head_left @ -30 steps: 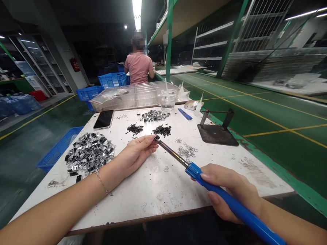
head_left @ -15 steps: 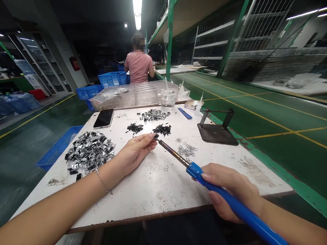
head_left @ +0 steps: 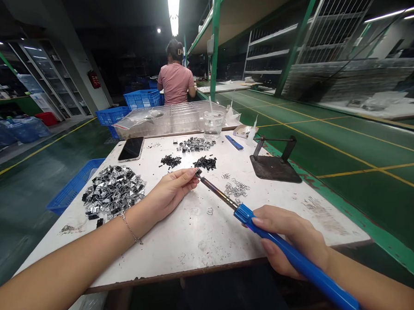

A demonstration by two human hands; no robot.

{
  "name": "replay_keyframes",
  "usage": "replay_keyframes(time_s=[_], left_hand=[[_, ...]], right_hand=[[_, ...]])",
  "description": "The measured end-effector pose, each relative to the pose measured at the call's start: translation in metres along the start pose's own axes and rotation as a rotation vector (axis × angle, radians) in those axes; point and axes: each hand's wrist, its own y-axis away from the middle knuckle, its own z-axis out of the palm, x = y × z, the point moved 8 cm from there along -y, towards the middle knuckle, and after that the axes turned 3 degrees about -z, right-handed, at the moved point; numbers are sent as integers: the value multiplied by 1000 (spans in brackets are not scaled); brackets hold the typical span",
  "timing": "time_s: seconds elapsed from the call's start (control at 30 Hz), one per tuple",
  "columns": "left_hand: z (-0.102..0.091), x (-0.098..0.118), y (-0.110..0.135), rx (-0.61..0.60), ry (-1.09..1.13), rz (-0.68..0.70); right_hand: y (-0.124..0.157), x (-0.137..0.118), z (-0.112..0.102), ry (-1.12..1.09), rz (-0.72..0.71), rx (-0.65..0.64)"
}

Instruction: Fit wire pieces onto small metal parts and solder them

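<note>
Between thumb and fingers, my left hand (head_left: 176, 190) pinches a small dark part (head_left: 198, 173) over the middle of the table; its exact kind is too small to make out. Wrapped round the blue handle of a soldering iron (head_left: 245, 214) is my right hand (head_left: 291, 236). The iron's metal tip reaches to the small part, apparently touching it. Just beyond lie two heaps of small black pieces (head_left: 206, 163) (head_left: 171, 162). Thin metal pins (head_left: 236, 188) are scattered right of the tip. A large pile of black and silver parts (head_left: 113, 192) lies left of my left hand.
A metal stand (head_left: 276, 165) is at the table's right side. Toward the back are a phone (head_left: 131, 149), a blue strip (head_left: 234, 142), more silver parts (head_left: 196, 145), a cup with a straw (head_left: 213, 124) and a clear tray (head_left: 170, 122). A person (head_left: 176, 80) sits beyond, facing away.
My right hand and the soldering iron have shifted very slightly to the left and up. My left hand stays in place with the small dark part.
</note>
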Motion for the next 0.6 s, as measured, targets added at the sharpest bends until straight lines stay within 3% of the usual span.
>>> replay_keyframes(time_s=[0.6], left_hand=[[-1,1,2,71,46,-12]], right_hand=[[-2,-1,-5,-48,2,25]])
